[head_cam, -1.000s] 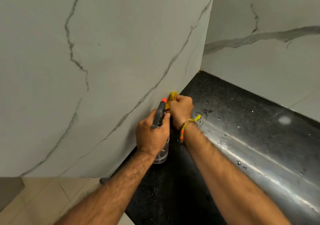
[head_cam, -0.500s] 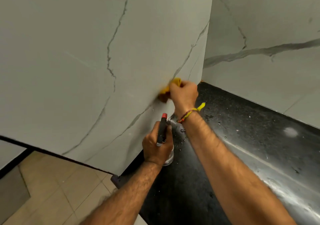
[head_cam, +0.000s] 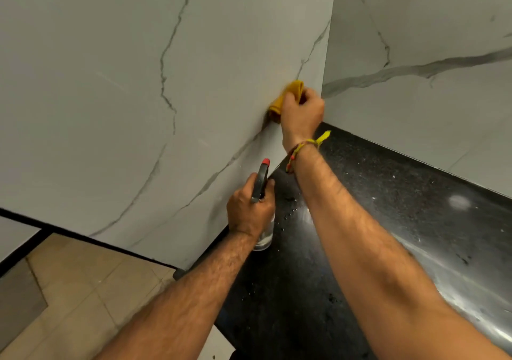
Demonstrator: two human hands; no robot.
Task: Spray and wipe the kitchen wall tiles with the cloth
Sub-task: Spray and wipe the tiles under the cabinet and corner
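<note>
The wall tiles (head_cam: 138, 96) are white marble with grey veins and meet a second tiled wall (head_cam: 415, 41) at a corner. My right hand (head_cam: 302, 116) presses a bunched yellow cloth (head_cam: 288, 96) against the left wall, close to the corner and a little above the counter. My left hand (head_cam: 248, 210) grips a clear spray bottle (head_cam: 263, 193) with a dark trigger head and red nozzle tip. The bottle stands upright at the counter's left edge beside the wall, below the cloth. My hand hides most of the bottle.
A black speckled stone counter (head_cam: 388, 207) runs along the base of both walls, with water droplets near the bottle. Beige floor tiles (head_cam: 69, 290) lie at the lower left past the wall's end. A black strip (head_cam: 22, 246) edges the wall's base.
My right hand has slid the cloth up the wall from near the counter. My left hand and the bottle have stayed at about the same spot. The view has tilted upward.
</note>
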